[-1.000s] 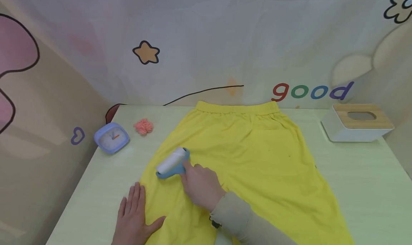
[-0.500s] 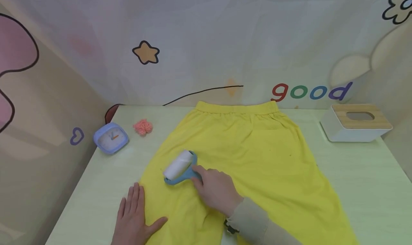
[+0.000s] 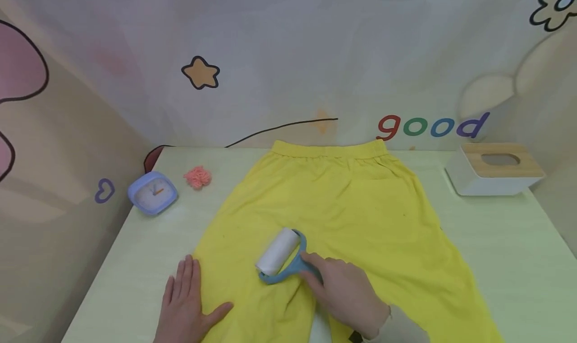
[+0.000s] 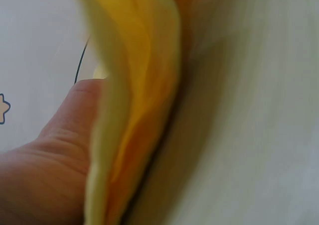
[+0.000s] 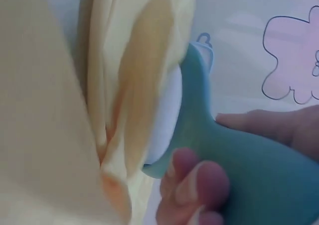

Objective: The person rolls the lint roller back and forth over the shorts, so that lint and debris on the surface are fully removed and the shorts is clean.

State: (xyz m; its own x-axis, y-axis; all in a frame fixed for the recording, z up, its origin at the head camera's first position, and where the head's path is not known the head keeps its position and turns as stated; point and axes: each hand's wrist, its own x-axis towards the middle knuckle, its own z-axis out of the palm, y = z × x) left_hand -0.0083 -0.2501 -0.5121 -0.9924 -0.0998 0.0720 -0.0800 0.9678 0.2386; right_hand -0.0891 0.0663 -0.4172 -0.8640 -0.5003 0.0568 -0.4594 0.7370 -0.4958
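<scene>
Yellow trousers (image 3: 351, 208) lie spread on the table, waistband at the far edge. My right hand (image 3: 347, 290) grips the blue handle of a lint roller (image 3: 279, 253), whose white roll rests on the left leg of the trousers near the middle. In the right wrist view, curled fingers (image 5: 209, 182) wrap the handle (image 5: 259, 165), the index finger laid along it. My left hand (image 3: 185, 303) lies flat with fingers straight on the trousers' left edge, thumb spread over the cloth. The left wrist view shows part of that hand (image 4: 50, 165) beside the yellow fabric (image 4: 144, 60).
A blue clock (image 3: 153, 193) and a pink knitted flower-like piece (image 3: 197, 178) sit at the far left of the pale green table (image 3: 505, 243). A white tissue box (image 3: 493, 170) with a wooden lid stands at the far right. A printed cloth backdrop (image 3: 288, 57) rises behind.
My right hand has drawn the lint roller rightward and toward me across the trousers, from the left edge toward the middle. The left hand stays in place.
</scene>
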